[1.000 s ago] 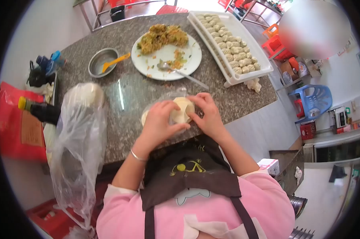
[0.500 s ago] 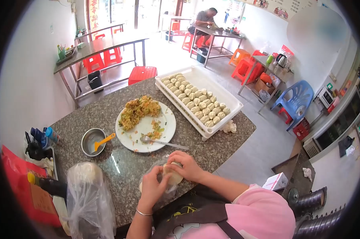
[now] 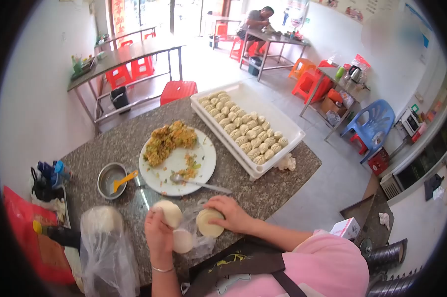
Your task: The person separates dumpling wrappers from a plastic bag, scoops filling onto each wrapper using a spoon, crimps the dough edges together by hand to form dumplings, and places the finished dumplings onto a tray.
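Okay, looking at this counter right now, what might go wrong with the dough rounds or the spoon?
Two things, I'd say. The spoon lies with its handle jutting past the plate's rim, close to the right hand, so a sleeve or knuckle might knock it. And the left hand holds a thin dough round by its edge, so it could stretch or tear there.

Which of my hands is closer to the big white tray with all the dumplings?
Your right hand! It's just below the near end of the white tray. Your left hand is farther away, to the left, holding a round wrapper.
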`<state>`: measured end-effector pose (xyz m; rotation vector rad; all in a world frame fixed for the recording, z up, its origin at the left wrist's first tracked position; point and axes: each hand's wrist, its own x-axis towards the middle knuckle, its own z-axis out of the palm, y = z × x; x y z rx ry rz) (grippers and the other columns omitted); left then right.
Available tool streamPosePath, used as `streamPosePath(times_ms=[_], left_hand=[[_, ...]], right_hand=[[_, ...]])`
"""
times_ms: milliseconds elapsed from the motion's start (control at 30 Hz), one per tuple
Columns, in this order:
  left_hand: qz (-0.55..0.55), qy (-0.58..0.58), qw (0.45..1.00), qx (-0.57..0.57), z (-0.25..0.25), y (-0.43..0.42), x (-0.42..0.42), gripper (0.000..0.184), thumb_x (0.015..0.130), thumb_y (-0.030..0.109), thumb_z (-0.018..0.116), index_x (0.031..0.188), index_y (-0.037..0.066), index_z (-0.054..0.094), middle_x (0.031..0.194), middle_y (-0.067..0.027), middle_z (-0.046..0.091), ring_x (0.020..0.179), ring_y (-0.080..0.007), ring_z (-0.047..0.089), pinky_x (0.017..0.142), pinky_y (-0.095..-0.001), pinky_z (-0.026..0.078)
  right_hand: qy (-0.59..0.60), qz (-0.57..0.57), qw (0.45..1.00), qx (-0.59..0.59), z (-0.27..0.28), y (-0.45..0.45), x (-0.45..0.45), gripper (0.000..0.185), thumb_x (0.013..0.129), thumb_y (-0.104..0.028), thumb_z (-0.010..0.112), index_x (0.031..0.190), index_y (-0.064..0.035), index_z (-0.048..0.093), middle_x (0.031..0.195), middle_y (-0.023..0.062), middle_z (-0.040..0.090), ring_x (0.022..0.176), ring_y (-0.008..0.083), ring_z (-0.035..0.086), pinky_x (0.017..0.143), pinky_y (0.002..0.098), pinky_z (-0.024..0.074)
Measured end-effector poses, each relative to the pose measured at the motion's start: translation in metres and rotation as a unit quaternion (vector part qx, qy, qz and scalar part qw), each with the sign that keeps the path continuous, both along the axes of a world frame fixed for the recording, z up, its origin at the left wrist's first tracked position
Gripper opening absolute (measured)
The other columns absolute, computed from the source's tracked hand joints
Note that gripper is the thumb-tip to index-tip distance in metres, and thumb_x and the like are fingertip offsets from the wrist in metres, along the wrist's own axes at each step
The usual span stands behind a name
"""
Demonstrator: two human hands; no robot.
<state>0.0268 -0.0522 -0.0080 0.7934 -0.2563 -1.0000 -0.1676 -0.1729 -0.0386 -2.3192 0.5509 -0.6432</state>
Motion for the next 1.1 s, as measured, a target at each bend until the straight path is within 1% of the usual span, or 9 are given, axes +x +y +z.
streamPosePath(times_ms=[133,200,233,300,500,700,800,900,1100], left_hand=[[0.008,0.005,1.000,-0.011,0.003,0.009,0.012,0.019,0.093,0.007,0.051,0.111,0.002,0.052,0.109,-0.0090,0.062,0.101,-0.0195,0.061,0.089,-0.0336,0.051],[-0.005,0.001,1.000,-0.001,0.001,0.012,0.012,0.022,0.093,0.008,0.051,0.114,0.001,0.052,0.111,-0.0083,0.061,0.104,-0.0183,0.060,0.090,-0.0320,0.050],[-0.015,0.039,0.999,-0.023,-0.001,0.011,0.013,0.023,0.093,0.007,0.050,0.115,0.000,0.052,0.112,-0.0090,0.061,0.104,-0.0186,0.060,0.091,-0.0318,0.051],[-0.022,0.076,0.996,-0.043,-0.002,0.018,0.015,0.023,0.094,0.007,0.049,0.115,0.000,0.052,0.112,-0.0097,0.061,0.105,-0.0189,0.060,0.091,-0.0316,0.051],[0.012,0.120,0.992,-0.039,-0.007,0.040,0.027,0.029,0.094,0.008,0.047,0.121,-0.003,0.047,0.117,-0.0137,0.059,0.108,-0.0225,0.059,0.093,-0.0346,0.051],[-0.021,0.203,0.977,-0.059,-0.008,0.032,0.019,0.026,0.095,0.008,0.048,0.118,-0.003,0.052,0.116,-0.0151,0.061,0.103,-0.0238,0.062,0.083,-0.0333,0.057],[-0.034,0.208,0.977,-0.045,-0.016,0.022,0.011,0.026,0.094,0.010,0.049,0.117,-0.003,0.053,0.114,-0.0147,0.062,0.103,-0.0239,0.062,0.084,-0.0328,0.057],[0.001,0.205,0.978,-0.041,-0.013,0.027,0.012,0.026,0.095,0.010,0.049,0.117,-0.003,0.053,0.114,-0.0149,0.062,0.103,-0.0240,0.062,0.084,-0.0324,0.056],[0.007,0.196,0.980,-0.030,-0.025,0.039,0.037,0.026,0.095,0.010,0.049,0.116,-0.003,0.053,0.114,-0.0148,0.062,0.103,-0.0238,0.062,0.086,-0.0337,0.056]], right_hand=[[-0.073,-0.087,0.988,-0.104,0.025,-0.035,0.007,0.045,0.074,-0.019,0.072,0.114,-0.0055,0.056,0.112,0.0180,0.054,0.111,0.0367,0.048,0.096,0.0439,0.0383],[-0.002,-0.131,0.981,-0.141,0.031,-0.052,0.012,0.052,0.075,-0.020,0.072,0.119,-0.0044,0.051,0.110,0.0176,0.051,0.107,0.0362,0.048,0.092,0.0437,0.0400],[0.023,-0.121,0.980,-0.154,0.030,-0.059,0.015,0.051,0.076,-0.020,0.071,0.120,-0.0047,0.050,0.108,0.0169,0.051,0.100,0.0364,0.051,0.088,0.0437,0.0433],[0.101,-0.087,0.991,-0.017,0.028,-0.065,0.022,0.049,0.079,-0.017,0.068,0.122,-0.0046,0.049,0.103,0.0175,0.055,0.094,0.0350,0.057,0.082,0.0421,0.0469],[0.009,0.023,0.997,-0.070,0.027,-0.068,0.035,0.030,0.084,-0.009,0.061,0.114,-0.0075,0.061,0.082,0.0150,0.063,0.076,0.0298,0.063,0.070,0.0383,0.0503],[-0.077,-0.161,0.983,-0.031,0.074,-0.122,0.096,0.024,0.089,-0.013,0.051,0.106,-0.0046,0.065,0.085,0.0181,0.065,0.079,0.0345,0.064,0.070,0.0413,0.0498],[-0.053,-0.162,0.985,-0.015,0.056,-0.155,0.132,0.023,0.087,-0.015,0.053,0.103,-0.0063,0.067,0.086,0.0180,0.066,0.080,0.0344,0.064,0.071,0.0419,0.0500],[-0.008,-0.100,0.987,-0.128,0.043,-0.161,0.139,0.023,0.086,-0.016,0.054,0.101,-0.0080,0.069,0.082,0.0179,0.066,0.077,0.0341,0.064,0.072,0.0430,0.0500],[0.106,-0.100,0.989,-0.018,0.057,-0.103,0.072,0.019,0.086,-0.015,0.057,0.100,-0.0089,0.069,0.085,0.0167,0.066,0.078,0.0317,0.063,0.073,0.0402,0.0498]])
